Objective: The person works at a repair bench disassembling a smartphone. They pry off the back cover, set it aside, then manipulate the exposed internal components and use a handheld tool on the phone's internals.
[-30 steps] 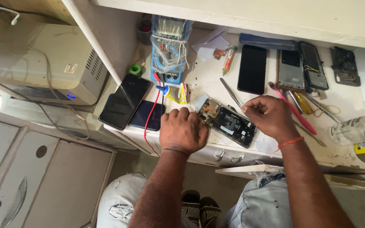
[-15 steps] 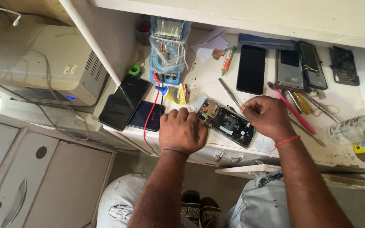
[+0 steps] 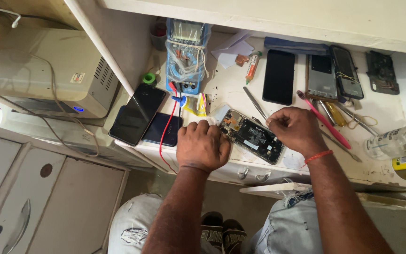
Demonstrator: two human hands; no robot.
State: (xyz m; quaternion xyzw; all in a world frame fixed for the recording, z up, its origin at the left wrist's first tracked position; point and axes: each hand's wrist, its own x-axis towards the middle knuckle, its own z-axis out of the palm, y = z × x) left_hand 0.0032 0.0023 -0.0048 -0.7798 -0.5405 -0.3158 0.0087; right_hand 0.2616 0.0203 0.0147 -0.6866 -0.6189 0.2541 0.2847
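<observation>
White worktop (image 3: 233,91), scuffed, w/ an opened phone (image 3: 252,136) lying back-up near the front edge, cover off so the dark insides & small board show; it sits tilted, top end toward the left hand. Left hand (image 3: 203,146) rests knuckles-up at the phone's upper-left end, fingers curled down & pressing on that corner, holding it steady. Right hand (image 3: 294,129) is at the phone's right end, fingers bunched tight in a pinch over the edge; can't tell if sth small is held between them. An orange band (image 3: 319,156) is on the right wrist. Just above the phone lie metal tweezers (image 3: 254,102), pointing toward it. Left of the left hand: two dark phones (image 3: 137,114) face-up, partly overlapping, w/ a red wire (image 3: 165,136) running over them down off the edge. Behind that a blue meter (image 3: 185,56) wrapped in leads. Further back a black phone (image 3: 278,76) face-up, then two more phones (image 3: 334,75) side by side. A pink tool (image 3: 325,121) lies slanted right beside the right hand, w/ screwdrivers near it. Far right a clear bottle (image 3: 393,141) on its side, touching a yellow-label one. Beige box (image 3: 48,75) w/ vents sits well left, on a lower surface.
</observation>
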